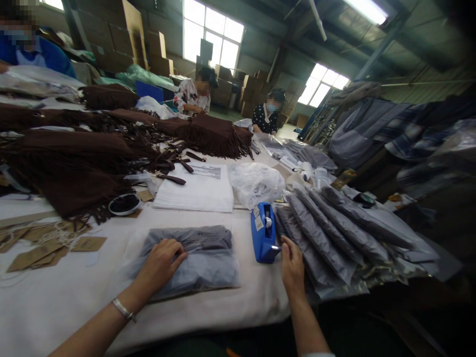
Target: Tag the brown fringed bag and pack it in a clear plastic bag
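Note:
My left hand (165,263) lies on a folded grey item in a clear plastic bag (211,263), fingers stretched out and pressing it to the table. A silver bangle sits on the left wrist. Beside the bag stands a blue tape dispenser (261,235) with a roll of clear tape. At its cutting end, my right hand (292,263) pinches thumb and fingers together on the end of the tape (275,248). The tape's held tip is mostly hidden by the fingers.
Several bagged grey packs (323,233) lean at the right. Behind are white bags (197,191) and crumpled plastic (256,183). Cardboard tags (44,248), a small black-filled dish (124,204) and brown fringed bags (74,163) lie left. Other people sit across the table.

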Motion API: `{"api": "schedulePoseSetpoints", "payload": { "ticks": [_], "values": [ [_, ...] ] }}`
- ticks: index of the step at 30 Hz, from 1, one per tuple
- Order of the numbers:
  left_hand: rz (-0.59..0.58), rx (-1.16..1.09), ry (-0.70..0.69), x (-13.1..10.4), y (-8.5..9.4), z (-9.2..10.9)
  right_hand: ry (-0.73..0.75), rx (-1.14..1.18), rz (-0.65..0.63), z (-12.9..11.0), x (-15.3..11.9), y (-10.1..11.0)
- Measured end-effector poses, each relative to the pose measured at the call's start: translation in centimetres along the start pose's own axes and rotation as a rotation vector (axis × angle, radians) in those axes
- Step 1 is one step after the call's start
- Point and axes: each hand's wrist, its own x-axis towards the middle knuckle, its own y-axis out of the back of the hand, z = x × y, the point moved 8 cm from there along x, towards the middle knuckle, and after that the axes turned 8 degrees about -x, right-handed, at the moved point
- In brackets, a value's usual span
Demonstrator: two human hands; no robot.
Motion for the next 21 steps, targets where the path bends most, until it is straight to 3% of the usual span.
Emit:
{"api": "schedulePoseSetpoints", "payload": {
  "ticks": [3, 6, 9, 13, 15, 17, 21],
  "values": [
    [-0.004, 0.008, 0.014, 0.0, 0.1, 0.0, -0.002, 0.078, -0.123, -1.3, 0.7, -1.2],
    [-0.006, 0.012, 0.024, -0.1, 0.1, 0.2, -0.063, 0.106, -0.045, -0.7, -1.2, -0.8],
    [-0.007, 0.023, 0.032, -0.2, 0.3, 0.5, -0.114, -0.019, 0.031, 0.9, -3.2, 0.2],
    [-0.001, 0.031, 0.067, -0.3, 0.4, 0.7, -0.018, -0.243, 0.097, 1.1, -4.1, 1.3],
    [0.006, 0.036, 0.071, -0.4, 0.4, 0.7, 0.022, -0.246, 0.074, 0.4, -4.4, 0.8],
    [0.014, 0.043, 0.060, -0.5, 0.3, 0.7, 0.117, -0.174, -0.084, -1.7, -4.7, -1.6],
    [0.025, 0.068, 0.049, -0.4, 0.1, 0.5, 0.480, -0.034, -0.674, -9.7, -5.7, -10.8]
  ]
}}
